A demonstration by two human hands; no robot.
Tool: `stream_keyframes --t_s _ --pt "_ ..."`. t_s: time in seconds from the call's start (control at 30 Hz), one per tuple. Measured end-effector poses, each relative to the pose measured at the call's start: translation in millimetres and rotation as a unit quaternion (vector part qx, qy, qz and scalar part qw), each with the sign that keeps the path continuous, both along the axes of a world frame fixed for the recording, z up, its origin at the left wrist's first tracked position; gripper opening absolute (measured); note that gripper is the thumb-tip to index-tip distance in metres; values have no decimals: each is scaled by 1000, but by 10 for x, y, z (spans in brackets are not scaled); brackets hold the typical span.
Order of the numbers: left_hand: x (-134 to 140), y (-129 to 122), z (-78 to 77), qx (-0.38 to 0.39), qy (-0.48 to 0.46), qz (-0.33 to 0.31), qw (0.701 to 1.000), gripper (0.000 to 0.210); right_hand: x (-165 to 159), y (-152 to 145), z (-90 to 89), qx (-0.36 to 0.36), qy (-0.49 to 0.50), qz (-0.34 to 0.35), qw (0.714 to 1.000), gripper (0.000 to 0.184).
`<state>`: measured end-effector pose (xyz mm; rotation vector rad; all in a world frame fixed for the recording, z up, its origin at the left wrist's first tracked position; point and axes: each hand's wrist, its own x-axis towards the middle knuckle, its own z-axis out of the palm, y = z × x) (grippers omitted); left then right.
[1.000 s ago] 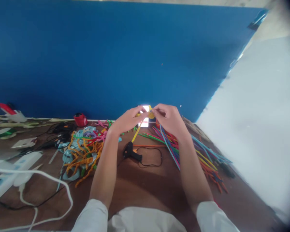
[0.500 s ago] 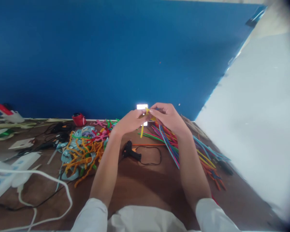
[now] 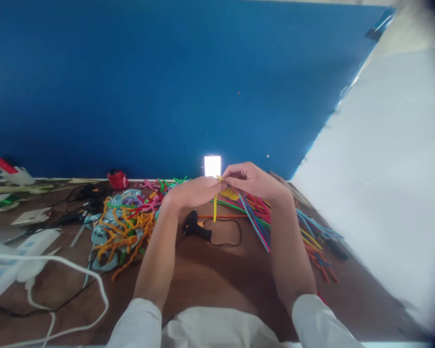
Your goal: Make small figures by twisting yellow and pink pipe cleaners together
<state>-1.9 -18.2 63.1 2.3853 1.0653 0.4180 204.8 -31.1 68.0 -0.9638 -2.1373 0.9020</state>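
Has a white cup near the far left corner of the counter, with a red strip-like thing leaning out of it toward the left edge, too blurred to name. Shows a red rounded thing with a dark top at the far edge, left of the middle; cannot tell whether it holds anything. Pinches a yellow fuzzy stem above the far middle part of the counter, between the fingertips of the left hand and right hand, each grip closed on it, with one end hanging straight down and a yellow bunch showing under the right fingers. Blocks with both hands the lower part of a bright screen upright at the far edge. Shows a black glue gun lying just nearer than the hands, with a looped cord to its right. Covers part of a bundle of coloured stems with the right forearm. Has a tangled heap of orange stems and pale blue ribbon beside the left forearm. Shows a white power strip at the left edge, with a white cable curving across the near left corner.
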Motion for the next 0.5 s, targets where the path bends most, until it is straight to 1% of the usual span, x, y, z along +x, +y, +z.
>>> stream_keyframes --t_s 0.13,0.23,0.27,0.3,0.37,0.43,0.5 --pt "31 24 13 -24 -54 -29 998 46 42 11 12 11 16 -14 1000 16" --pt "48 61 0 -10 -86 -33 996 42 52 14 15 34 63 -39 997 14" --pt "44 79 -9 3 -98 -23 995 40 51 13 14 45 88 -55 994 13" --pt "34 102 -21 22 -109 1 994 37 51 13 13 55 116 -75 989 13" --pt "-3 161 -48 65 -123 81 987 37 55 12 9 75 176 -114 975 13" --pt "-52 230 -75 102 -150 160 970 37 65 13 6 87 224 -136 961 14" --pt "-86 290 -93 107 -212 187 953 32 75 15 3 91 249 -143 953 15"
